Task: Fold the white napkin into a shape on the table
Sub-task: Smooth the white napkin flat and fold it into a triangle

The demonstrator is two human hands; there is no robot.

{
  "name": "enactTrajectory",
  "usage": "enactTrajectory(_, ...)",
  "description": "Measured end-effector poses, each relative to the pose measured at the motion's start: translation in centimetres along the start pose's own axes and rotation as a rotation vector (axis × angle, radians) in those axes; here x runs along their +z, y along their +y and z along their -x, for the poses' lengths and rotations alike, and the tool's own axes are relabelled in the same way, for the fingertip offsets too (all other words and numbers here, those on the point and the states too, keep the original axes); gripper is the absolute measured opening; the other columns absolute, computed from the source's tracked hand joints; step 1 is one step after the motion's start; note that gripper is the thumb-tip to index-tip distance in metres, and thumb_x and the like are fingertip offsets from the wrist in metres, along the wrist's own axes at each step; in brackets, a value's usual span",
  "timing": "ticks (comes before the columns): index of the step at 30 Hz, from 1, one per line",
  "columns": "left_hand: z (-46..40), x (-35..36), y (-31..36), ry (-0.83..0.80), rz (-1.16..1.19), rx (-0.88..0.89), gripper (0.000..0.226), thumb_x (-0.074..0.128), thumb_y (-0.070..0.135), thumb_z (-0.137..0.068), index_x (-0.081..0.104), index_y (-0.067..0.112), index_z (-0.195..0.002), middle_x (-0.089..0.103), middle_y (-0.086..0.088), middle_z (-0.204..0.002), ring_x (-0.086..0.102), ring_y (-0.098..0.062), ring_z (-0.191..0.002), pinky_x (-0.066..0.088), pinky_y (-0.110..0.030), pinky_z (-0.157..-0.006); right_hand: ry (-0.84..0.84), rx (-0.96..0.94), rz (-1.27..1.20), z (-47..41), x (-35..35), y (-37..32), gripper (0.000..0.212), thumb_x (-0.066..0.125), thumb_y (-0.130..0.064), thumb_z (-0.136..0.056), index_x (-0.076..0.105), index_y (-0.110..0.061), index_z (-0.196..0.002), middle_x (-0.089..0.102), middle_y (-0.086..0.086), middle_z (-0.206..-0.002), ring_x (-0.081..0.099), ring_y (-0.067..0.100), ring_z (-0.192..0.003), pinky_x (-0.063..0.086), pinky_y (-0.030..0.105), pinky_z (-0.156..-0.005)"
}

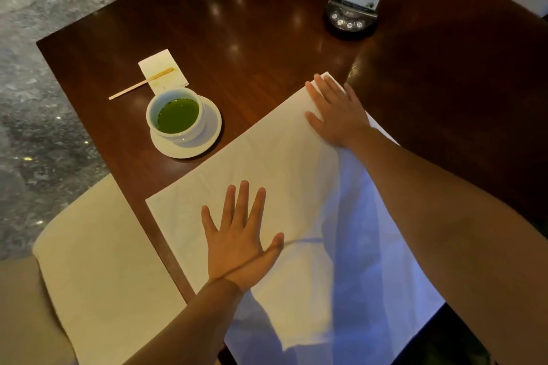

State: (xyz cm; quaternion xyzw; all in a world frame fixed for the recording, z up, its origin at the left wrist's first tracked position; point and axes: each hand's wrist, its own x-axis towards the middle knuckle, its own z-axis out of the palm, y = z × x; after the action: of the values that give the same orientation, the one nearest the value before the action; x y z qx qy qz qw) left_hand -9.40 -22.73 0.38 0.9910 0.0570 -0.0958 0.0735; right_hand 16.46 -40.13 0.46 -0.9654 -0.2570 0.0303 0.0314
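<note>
The white napkin lies spread flat on the dark wooden table, its near part hanging over the table's front edge. My left hand presses palm-down on the napkin's near left part, fingers spread. At the napkin's far corner my right hand lies flat with its fingers apart. Neither hand holds anything. My forearms cover part of the cloth's right side.
A white cup of green tea on a saucer stands just left of the napkin. Behind it lie a small paper slip and a wooden stick. A menu stand stands at the back. A beige chair seat is at the left.
</note>
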Motion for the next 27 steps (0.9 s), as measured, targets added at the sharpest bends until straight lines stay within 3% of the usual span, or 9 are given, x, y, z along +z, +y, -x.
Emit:
enactTrajectory(4, 0.0, 0.3, -0.2, 0.025, 0.004, 0.005, 0.077, 0.017, 0.071, -0.086, 0.004, 0.032, -0.151, 0.001, -0.001, -0.16, -0.003, -0.026, -0.146, -0.001, -0.062, -0.112, 0.076, 0.081, -0.001, 2.4, -0.4, -2.0, 0.065, 0.016, -0.046, -0.092, 0.019, -0.012, -0.147, 0.018, 0.012, -0.155, 0.013, 0.025, -0.143, 0.009, 0.051, -0.113)
enactTrajectory(8, 0.1, 0.3, -0.2, 0.042, 0.036, 0.035, 0.075, 0.017, 0.069, -0.088, 0.009, 0.029, -0.151, 0.004, -0.002, -0.16, -0.001, -0.026, -0.146, 0.001, -0.063, -0.111, 0.159, 0.07, -0.143, 11.7, 0.0, -5.4, 0.059, 0.02, -0.047, -0.095, 0.03, -0.015, -0.144, 0.028, 0.012, -0.152, 0.021, 0.03, -0.141, 0.014, 0.058, -0.112)
enactTrajectory(11, 0.5, -0.2, 0.0, 0.084, 0.087, 0.053, 0.069, 0.014, 0.063, -0.092, 0.012, 0.028, -0.151, 0.002, -0.002, -0.16, -0.003, -0.025, -0.146, -0.002, -0.063, -0.112, 0.122, 0.072, -0.148, 20.9, 0.4, -8.1, 0.06, 0.012, -0.047, -0.097, 0.036, -0.015, -0.141, 0.033, 0.013, -0.15, 0.025, 0.029, -0.14, 0.019, 0.057, -0.11)
enactTrajectory(15, 3.5, -0.8, 0.2, 0.123, 0.079, 0.228, 0.063, 0.024, 0.055, -0.095, 0.016, 0.027, -0.151, 0.008, -0.004, -0.16, 0.002, -0.024, -0.146, 0.003, -0.059, -0.112, 0.046, 0.023, -0.105, 29.8, 0.6, -11.2, 0.058, 0.033, -0.045, -0.092, 0.032, -0.019, -0.144, 0.029, 0.011, -0.151, 0.02, 0.026, -0.141, 0.019, 0.056, -0.108)
enactTrajectory(18, 7.5, 0.2, 0.7, 0.058, 0.069, 0.387, 0.062, 0.031, 0.053, -0.095, 0.02, 0.026, -0.15, 0.012, -0.003, -0.159, 0.004, -0.024, -0.146, 0.008, -0.059, -0.112, -0.056, -0.012, -0.077, 33.5, 1.2, -12.2, 0.065, 0.038, -0.048, -0.088, 0.024, -0.022, -0.147, 0.019, 0.01, -0.155, 0.015, 0.027, -0.143, 0.018, 0.057, -0.107)
enactTrajectory(21, 10.3, 1.5, 0.2, 0.006, 0.047, 0.346, 0.065, 0.026, 0.056, -0.093, 0.02, 0.026, -0.15, 0.011, -0.004, -0.159, 0.006, -0.025, -0.146, 0.005, -0.058, -0.113, -0.131, -0.009, -0.071, 35.1, 1.6, -12.2, 0.069, 0.039, -0.051, -0.089, 0.017, -0.024, -0.149, 0.014, 0.008, -0.156, 0.011, 0.026, -0.144, 0.017, 0.056, -0.108)
enactTrajectory(27, 11.4, 1.5, -1.2, -0.042, 0.003, 0.336, 0.069, 0.03, 0.06, -0.09, 0.018, 0.028, -0.15, 0.01, -0.004, -0.159, 0.004, -0.027, -0.146, 0.006, -0.056, -0.114, -0.112, 0.033, -0.11, 36.7, 1.4, -11.4, 0.064, 0.037, -0.05, -0.092, 0.023, -0.022, -0.147, 0.017, 0.008, -0.156, 0.012, 0.027, -0.144, 0.017, 0.055, -0.111)
